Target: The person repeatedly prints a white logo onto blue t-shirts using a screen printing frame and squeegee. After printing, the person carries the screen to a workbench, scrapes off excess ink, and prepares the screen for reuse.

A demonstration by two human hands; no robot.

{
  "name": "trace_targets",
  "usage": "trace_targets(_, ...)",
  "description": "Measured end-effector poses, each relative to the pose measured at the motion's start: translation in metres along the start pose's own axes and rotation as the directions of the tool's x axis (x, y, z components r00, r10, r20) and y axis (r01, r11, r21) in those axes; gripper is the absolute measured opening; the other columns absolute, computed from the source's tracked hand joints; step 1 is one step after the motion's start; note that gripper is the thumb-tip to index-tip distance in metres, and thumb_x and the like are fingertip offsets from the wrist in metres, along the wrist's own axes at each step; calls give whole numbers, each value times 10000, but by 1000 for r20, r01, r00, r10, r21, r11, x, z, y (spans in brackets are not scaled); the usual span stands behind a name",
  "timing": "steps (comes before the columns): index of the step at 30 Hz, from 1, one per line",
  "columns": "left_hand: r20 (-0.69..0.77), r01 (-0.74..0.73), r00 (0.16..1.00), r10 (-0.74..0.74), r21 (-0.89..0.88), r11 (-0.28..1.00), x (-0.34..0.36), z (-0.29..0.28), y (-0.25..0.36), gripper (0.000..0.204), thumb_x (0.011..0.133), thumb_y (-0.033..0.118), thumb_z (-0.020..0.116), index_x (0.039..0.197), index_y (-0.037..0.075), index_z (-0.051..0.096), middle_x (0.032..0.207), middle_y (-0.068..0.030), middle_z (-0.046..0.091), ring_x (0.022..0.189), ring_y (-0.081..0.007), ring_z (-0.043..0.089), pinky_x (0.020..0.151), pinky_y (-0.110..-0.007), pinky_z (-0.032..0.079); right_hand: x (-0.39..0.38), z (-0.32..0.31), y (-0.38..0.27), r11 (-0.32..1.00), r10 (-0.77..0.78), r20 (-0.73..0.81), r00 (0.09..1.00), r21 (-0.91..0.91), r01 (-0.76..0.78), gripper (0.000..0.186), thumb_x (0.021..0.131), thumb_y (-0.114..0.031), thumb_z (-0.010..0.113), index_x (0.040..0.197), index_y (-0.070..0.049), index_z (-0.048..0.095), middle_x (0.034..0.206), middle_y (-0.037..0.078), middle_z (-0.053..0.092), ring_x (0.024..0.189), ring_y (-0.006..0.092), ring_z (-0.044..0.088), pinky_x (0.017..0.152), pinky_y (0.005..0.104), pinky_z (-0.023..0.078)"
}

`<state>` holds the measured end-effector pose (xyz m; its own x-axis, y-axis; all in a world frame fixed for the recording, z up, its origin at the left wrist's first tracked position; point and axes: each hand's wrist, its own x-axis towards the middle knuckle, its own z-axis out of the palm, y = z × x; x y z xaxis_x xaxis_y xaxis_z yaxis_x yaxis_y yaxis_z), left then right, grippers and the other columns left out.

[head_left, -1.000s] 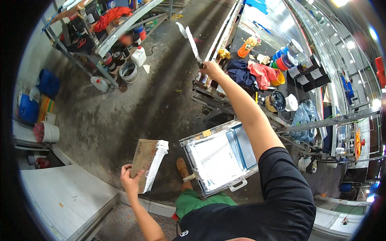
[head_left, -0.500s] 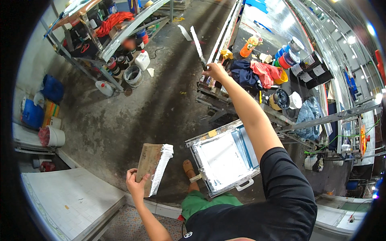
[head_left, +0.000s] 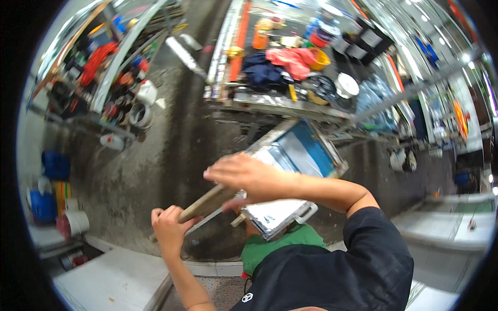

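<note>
My left hand (head_left: 168,228) grips the long wooden board (head_left: 202,205), a squeegee-like piece with white coating along one edge. My right hand (head_left: 233,176) is over that board's upper end, blurred, fingers extended with the thumb apart; it no longer holds the white-coated spatula (head_left: 184,54), which now sticks out at the bench's front left corner. Below and right of my right hand, a screen frame (head_left: 334,155) with blue and white surfaces and a white handle stands against my legs, partly hidden by my hand and arm.
The workbench (head_left: 285,106) ahead carries pink cloth (head_left: 290,62), dark cloth, bottles and tubs. A metal rack (head_left: 111,78) at left holds cans; jugs and buckets sit below it. Blue containers (head_left: 54,166) stand by the left wall. White low counters (head_left: 104,280) flank me on both sides.
My right hand let go of the spatula at the bench and came down to the board. My left hand raised and tilted the board. The view shifted, so the bench appears further left.
</note>
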<state>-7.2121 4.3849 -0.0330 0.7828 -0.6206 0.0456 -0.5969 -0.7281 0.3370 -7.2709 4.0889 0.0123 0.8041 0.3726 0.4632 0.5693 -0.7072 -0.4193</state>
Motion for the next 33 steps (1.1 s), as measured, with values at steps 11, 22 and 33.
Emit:
trace_targets(11, 105, -744, 606, 788, -277, 609, 62, 123, 377, 449, 740, 372, 839, 1072, 115, 680, 1091, -44, 696, 1059, -212, 642, 968, -439, 408, -375, -165, -40, 665, 738, 200, 644, -54, -745, 264, 850, -235, 736, 976, -40, 609, 943, 130, 586, 933, 348, 626, 793, 436, 514)
trace_targets(22, 29, 11, 996, 81, -977, 213, 273, 395, 558, 834, 864, 210, 787, 1505, -85, 341, 1463, -209, 500, 1291, -274, 550, 1083, -355, 434, -730, -301, -240, -209, 941, -332, -66, -416, -885, 259, 785, -192, 758, 912, -29, 601, 898, 177, 567, 889, 417, 591, 740, 498, 482)
trace_targets(33, -259, 213, 887, -382, -504, 837, 382, 457, 622, 935, 642, 451, 876, 1432, 131, 490, 1394, -78, 518, 1312, -304, 479, 1023, -520, 378, -748, -293, -330, -458, 846, -351, -401, -93, -884, 255, 907, -262, 728, 989, -31, 659, 804, 205, 611, 733, 343, 576, 694, 447, 460)
